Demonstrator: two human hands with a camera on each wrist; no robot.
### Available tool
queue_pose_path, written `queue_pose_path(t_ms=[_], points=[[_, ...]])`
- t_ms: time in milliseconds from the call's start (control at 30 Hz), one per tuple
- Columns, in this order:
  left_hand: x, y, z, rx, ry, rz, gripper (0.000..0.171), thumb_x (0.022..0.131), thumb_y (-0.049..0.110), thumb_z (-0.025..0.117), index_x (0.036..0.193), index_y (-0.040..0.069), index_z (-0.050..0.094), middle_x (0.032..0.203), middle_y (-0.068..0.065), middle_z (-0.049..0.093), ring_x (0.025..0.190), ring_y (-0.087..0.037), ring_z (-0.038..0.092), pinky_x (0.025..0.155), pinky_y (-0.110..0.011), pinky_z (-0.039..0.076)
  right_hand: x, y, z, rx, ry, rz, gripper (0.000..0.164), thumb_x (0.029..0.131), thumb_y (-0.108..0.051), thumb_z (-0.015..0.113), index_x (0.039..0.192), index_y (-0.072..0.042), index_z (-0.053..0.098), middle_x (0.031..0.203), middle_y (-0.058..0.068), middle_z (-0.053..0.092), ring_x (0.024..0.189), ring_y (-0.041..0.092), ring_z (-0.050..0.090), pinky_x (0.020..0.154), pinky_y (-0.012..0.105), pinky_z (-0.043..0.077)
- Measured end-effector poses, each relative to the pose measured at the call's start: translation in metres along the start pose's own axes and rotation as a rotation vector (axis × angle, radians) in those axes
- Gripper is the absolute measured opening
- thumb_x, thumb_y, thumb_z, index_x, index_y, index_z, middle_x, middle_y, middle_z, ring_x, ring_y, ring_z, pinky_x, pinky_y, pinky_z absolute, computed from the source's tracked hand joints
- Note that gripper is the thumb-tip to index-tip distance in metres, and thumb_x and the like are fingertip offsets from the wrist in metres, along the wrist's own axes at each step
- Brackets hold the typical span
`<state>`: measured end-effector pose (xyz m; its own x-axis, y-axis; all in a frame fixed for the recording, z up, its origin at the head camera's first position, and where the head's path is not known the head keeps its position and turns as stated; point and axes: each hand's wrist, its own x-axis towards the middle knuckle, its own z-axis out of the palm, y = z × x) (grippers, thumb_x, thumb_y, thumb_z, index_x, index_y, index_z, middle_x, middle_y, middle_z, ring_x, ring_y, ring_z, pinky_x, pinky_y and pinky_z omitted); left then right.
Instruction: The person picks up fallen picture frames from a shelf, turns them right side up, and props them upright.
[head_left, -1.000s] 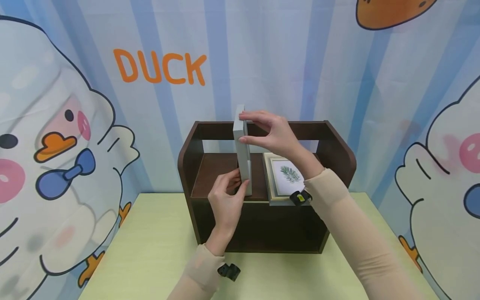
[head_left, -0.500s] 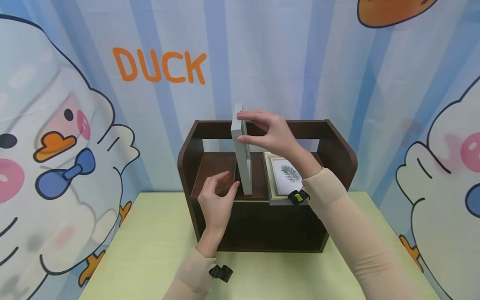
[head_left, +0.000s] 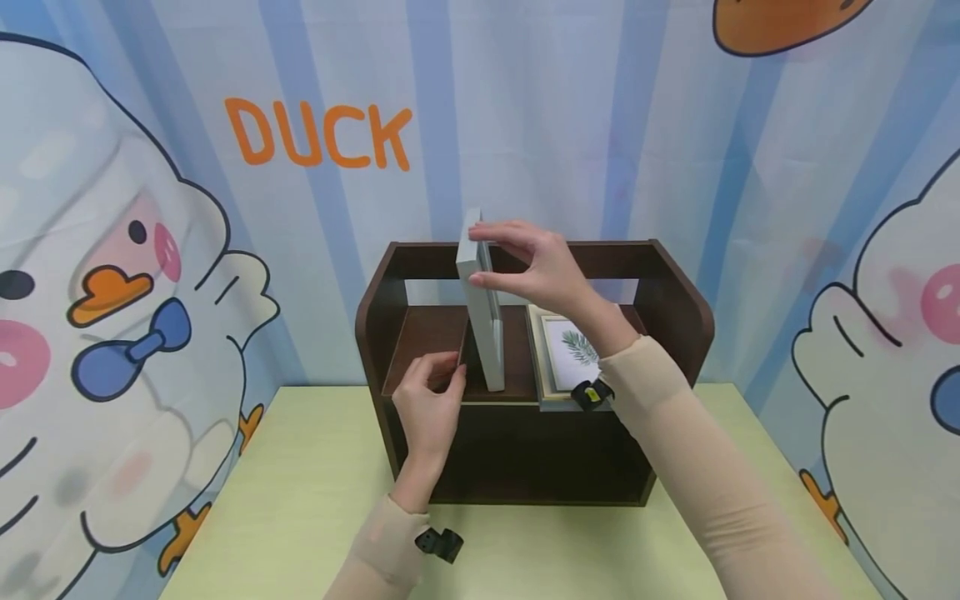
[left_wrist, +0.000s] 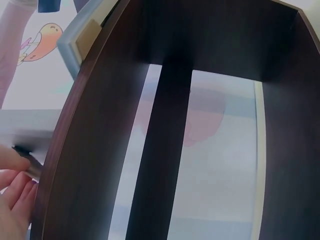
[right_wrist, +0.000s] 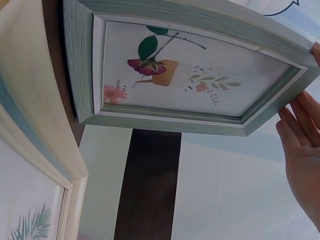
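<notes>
A grey-green picture frame (head_left: 486, 325) stands on its edge, tilted a little left, on the upper board of a dark brown wooden shelf (head_left: 371, 333). My right hand (head_left: 551, 271) holds its upper near corner between thumb and fingers. In the right wrist view the frame's front (right_wrist: 165, 70) shows a rose and dried-flower print. My left hand (head_left: 429, 408) is just left of the frame, pinching a thin dark flap (left_wrist: 34, 167) that looks like the frame's back stand. Much of that flap is hidden by the fingers.
Stacked picture frames (head_left: 543, 358), the top one with a green leaf print, lie flat on the shelf's right part. The shelf stands on a pale yellow-green table (head_left: 315, 467). A duck-patterned curtain (head_left: 525, 100) hangs behind.
My left hand let go of the frame's lower edge, moved left and pinched the thin flap. The frame's top has leaned slightly left with my right hand.
</notes>
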<state>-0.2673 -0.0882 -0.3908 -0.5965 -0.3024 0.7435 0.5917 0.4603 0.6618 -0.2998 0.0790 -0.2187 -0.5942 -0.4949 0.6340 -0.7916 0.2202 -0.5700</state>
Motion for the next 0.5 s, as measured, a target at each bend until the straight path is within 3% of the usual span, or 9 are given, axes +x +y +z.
queue_pose_path(t_ms=[500], points=[[0.009,-0.010,-0.012,0.067,0.096,-0.019,0.013,0.080,0.003,0.072,0.092,0.007,0.073,0.085,-0.006,0.068,0.077,-0.016,0.067,0.068,-0.029,0.057,0.008,0.001,0.011,-0.023,-0.025,-0.059,0.050,0.080,-0.003,0.074,0.126,0.005,0.057,0.130,0.020,0.056,0.128,0.029,0.049,0.108,0.035,0.039]])
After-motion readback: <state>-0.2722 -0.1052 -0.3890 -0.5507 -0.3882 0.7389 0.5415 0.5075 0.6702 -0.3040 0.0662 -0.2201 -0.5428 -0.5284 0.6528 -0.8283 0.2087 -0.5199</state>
